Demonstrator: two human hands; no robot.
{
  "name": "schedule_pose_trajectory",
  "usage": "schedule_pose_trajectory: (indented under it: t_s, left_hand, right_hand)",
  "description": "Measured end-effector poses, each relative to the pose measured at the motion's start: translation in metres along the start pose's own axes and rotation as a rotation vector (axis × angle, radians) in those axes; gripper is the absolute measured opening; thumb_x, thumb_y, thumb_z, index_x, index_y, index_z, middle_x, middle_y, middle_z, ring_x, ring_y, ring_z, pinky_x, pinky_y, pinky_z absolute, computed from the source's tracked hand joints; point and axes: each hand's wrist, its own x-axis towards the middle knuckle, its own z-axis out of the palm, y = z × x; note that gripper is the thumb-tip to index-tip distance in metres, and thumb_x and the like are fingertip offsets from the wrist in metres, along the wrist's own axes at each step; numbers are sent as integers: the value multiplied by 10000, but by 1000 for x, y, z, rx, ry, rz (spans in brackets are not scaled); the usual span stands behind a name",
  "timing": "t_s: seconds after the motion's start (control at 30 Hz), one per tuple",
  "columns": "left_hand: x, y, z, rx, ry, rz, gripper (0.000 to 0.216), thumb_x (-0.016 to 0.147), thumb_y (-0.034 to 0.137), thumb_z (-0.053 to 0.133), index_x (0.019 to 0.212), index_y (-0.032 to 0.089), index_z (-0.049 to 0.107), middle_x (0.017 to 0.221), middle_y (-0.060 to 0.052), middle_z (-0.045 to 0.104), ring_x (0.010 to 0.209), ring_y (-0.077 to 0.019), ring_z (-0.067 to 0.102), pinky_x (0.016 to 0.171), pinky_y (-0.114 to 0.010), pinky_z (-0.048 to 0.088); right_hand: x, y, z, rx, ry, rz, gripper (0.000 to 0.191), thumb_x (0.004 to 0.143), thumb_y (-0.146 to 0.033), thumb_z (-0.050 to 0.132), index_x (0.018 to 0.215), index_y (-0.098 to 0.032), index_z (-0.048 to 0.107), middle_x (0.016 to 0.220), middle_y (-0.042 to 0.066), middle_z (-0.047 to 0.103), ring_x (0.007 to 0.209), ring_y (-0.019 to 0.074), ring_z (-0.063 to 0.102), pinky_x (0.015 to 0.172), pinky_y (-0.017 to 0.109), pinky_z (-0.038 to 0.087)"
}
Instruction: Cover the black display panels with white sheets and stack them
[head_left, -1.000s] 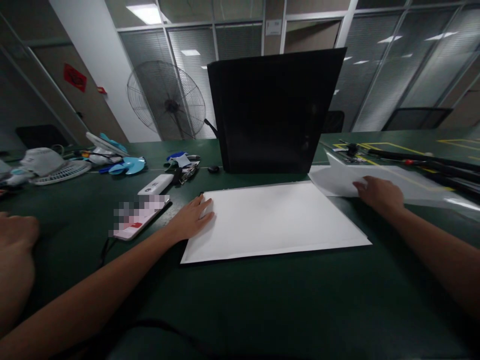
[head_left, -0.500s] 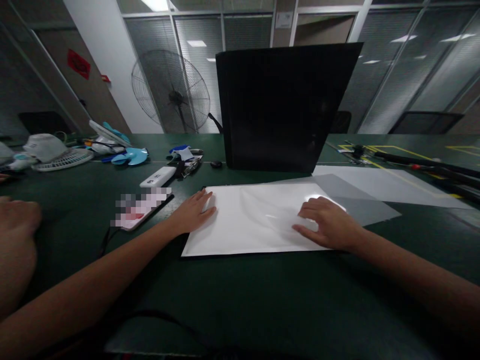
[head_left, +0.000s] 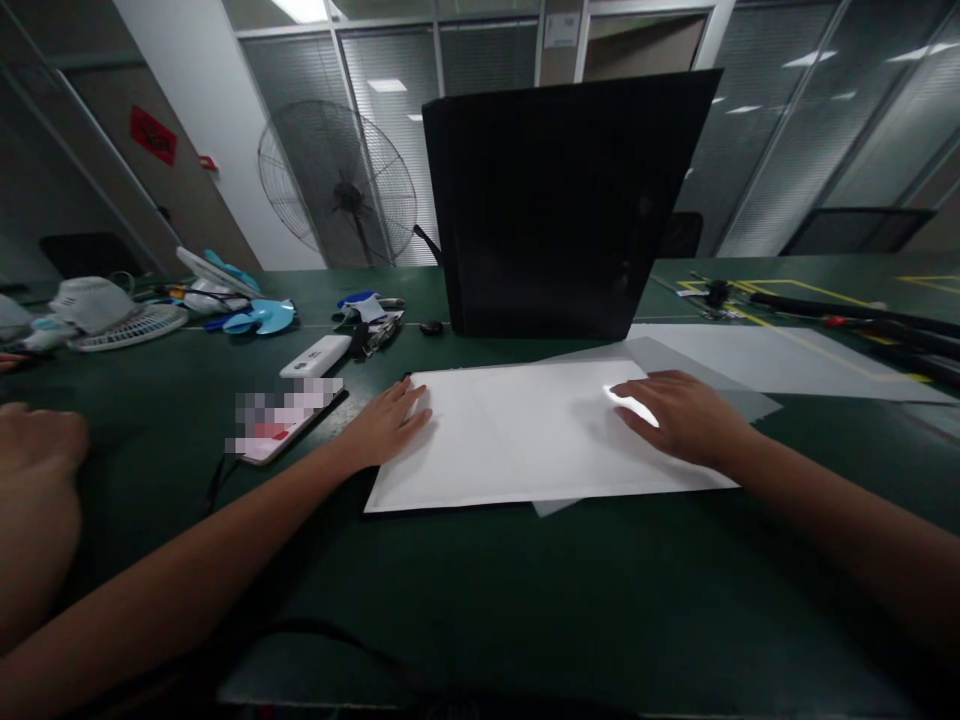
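Note:
A white rectangular sheet (head_left: 495, 440) with a dark edge underneath lies flat on the green table. My left hand (head_left: 390, 420) rests on its left edge, palm down with fingers spread. My right hand (head_left: 679, 415) is over the sheet's right part, thumb apart from the fingers and a bright glare between them. Whether it presses on the surface, I cannot tell. From under the front edge pokes a corner of a translucent sheet (head_left: 556, 507). More translucent sheet (head_left: 690, 365) shows behind my right hand, over a larger white sheet (head_left: 795, 360).
A tall black panel (head_left: 555, 210) stands behind the sheet. Left of it are a phone (head_left: 289, 420), a white power bank (head_left: 316, 356), keys (head_left: 382, 332) and small fans (head_left: 262, 316). Another person's hand (head_left: 41, 435) is at the left edge. Black rods (head_left: 862, 312) lie at the right.
My right hand has slid right and slightly away from me. The ripples in the white sheet are gone, and a translucent corner now shows at its front. My left hand stays put.

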Motion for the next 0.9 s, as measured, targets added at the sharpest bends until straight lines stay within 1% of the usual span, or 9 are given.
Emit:
schedule_pose_trajectory:
  t_s: [0.07,0.17,0.33,0.43,0.5,0.57,0.63,0.77,0.9]
  left_hand:
    - [0,-1,1,0,11,4,687,1042,591,315,1577,174,424,1692,-164,357,1569,-351,313,1268,-545,279]
    - [1,-2,2,-4,19,12,664,1043,595,321,1563,199,444,1677,-156,390,1569,-349,314,1266,-553,281]
    - [1,1,0,-3,-7,5,809,1010,709,307,1598,161,399,1705,-183,315,1583,-356,277,1272,-550,257]
    - [0,4,-2,27,-31,-13,932,965,784,330,1618,119,363,1716,-207,262,1587,-365,256,1273,-539,246]
    - [1,4,-3,40,-34,-22,949,954,787,351,1619,110,356,1714,-210,263,1584,-362,267,1268,-533,258]
    - [1,2,-2,35,-29,-28,912,964,759,354,1620,125,353,1711,-193,279,1580,-350,280,1262,-525,279]
    - [2,-1,-1,20,-16,-24,865,981,715,348,1619,131,355,1709,-180,289,1579,-336,284,1261,-514,288]
    - [5,-6,3,-2,15,-12,755,1010,605,353,1592,127,409,1706,-164,307,1570,-324,310,1270,-488,286]
    - [8,-7,5,-27,63,-41,635,1015,457,379,1537,119,506,1670,-141,400,1552,-278,363,1283,-404,273]
  right_hand:
    - [0,7,7,8,-79,88,649,1024,-626,387,1462,-204,612,1263,144,727,1155,355,682,1015,597,521]
    - [-1,-6,10,80,-131,110,779,1001,-714,374,1593,-216,459,1289,153,714,1169,368,677,991,601,536]
    - [-7,-48,2,230,-158,-47,886,960,-753,428,1639,-186,385,1536,188,534,1345,410,567,1091,642,471]
    - [-11,-61,-4,362,-202,-162,854,982,-697,459,1674,-221,305,1640,150,406,1401,380,523,1123,616,462]
    - [-12,-60,-6,443,-198,-236,796,1004,-640,475,1679,-264,283,1670,112,365,1430,342,501,1144,578,461]
    - [-10,-52,-6,485,-163,-287,707,1024,-598,470,1648,-287,350,1669,82,377,1469,308,461,1185,545,432]
    - [-6,-38,-3,457,-110,-252,643,1038,-587,448,1605,-284,427,1649,71,415,1485,295,441,1211,540,402]
    - [1,3,10,256,-45,44,684,1027,-643,406,1570,-235,488,1599,110,481,1411,339,519,1168,596,429]
    - [2,38,23,106,-97,238,681,1047,-623,322,1464,-165,605,1505,142,577,1317,332,597,1135,563,467]
